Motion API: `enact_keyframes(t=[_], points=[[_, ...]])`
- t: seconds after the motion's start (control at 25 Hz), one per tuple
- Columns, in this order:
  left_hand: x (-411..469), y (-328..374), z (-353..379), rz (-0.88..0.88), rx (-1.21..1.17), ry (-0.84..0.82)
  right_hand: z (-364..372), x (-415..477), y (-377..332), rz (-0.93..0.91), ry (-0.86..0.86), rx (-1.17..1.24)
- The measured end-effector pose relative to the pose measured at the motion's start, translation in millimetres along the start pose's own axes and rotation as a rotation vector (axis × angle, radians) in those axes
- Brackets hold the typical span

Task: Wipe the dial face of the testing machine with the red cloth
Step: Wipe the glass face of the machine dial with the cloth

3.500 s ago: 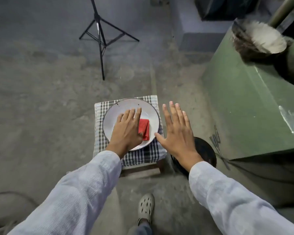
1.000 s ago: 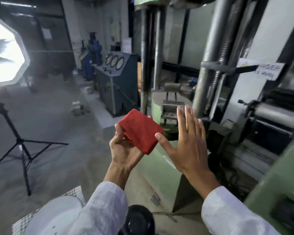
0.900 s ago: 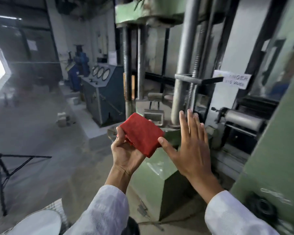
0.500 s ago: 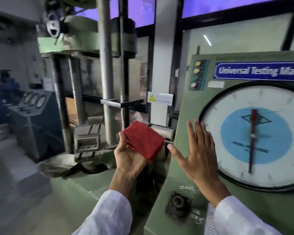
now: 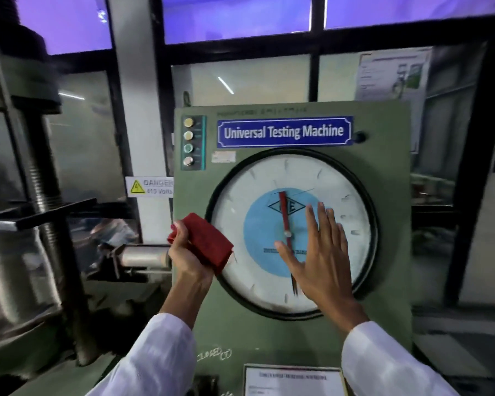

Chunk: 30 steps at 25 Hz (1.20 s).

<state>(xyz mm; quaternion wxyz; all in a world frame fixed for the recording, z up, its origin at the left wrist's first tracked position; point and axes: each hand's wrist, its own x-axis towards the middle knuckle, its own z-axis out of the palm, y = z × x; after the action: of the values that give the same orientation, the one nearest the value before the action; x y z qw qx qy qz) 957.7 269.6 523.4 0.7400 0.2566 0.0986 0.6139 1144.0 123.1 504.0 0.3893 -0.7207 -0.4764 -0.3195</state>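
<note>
The green testing machine (image 5: 383, 172) fills the middle of the view, labelled "Universal Testing Machine". Its round dial face (image 5: 340, 178) is white with a blue centre, a red pointer and a black rim. My left hand (image 5: 187, 258) is shut on the folded red cloth (image 5: 209, 242), held at the dial's left rim. My right hand (image 5: 317, 252) is open with fingers spread, held flat in front of the dial's lower middle. Whether cloth or palm touches the glass I cannot tell.
A column of four indicator buttons (image 5: 188, 141) sits at the panel's upper left. A "Danger 415 Volts" sign (image 5: 150, 187) hangs on the white pillar. Steel columns and a crosshead (image 5: 40, 212) stand at left. A paper label (image 5: 293, 380) is low on the panel.
I picked the red cloth off the plate with my left hand, and the view rose and swung right to face the dial. Both hands moved up in front of it.
</note>
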Motion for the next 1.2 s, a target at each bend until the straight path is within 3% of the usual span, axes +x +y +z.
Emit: enact_keyframes(t=[0.16,0.28,0.44,0.6,0.76,1.0,1.2], points=[[74,-52,41,0.075,0.009,0.073,39,36,52,0.065,0.049,-0.084],[125,-88,56,0.317,0.165,0.126,78,58,91,0.116,0.080,-0.122],[178,-135,53,0.610,0.566,-0.039,131,71,138,0.188,0.107,-0.228],[202,-166,52,0.873,1.348,-0.111,169,65,177,0.265,0.110,-0.278],[213,-181,48,0.975,1.545,-0.184,199,64,202,0.278,0.138,-0.305],[198,-215,108,1.125,1.839,-0.490,215,64,208,0.295,0.188,-0.239],[164,-283,154,1.160,1.875,-0.838,213,64,207,0.276,0.205,-0.202]])
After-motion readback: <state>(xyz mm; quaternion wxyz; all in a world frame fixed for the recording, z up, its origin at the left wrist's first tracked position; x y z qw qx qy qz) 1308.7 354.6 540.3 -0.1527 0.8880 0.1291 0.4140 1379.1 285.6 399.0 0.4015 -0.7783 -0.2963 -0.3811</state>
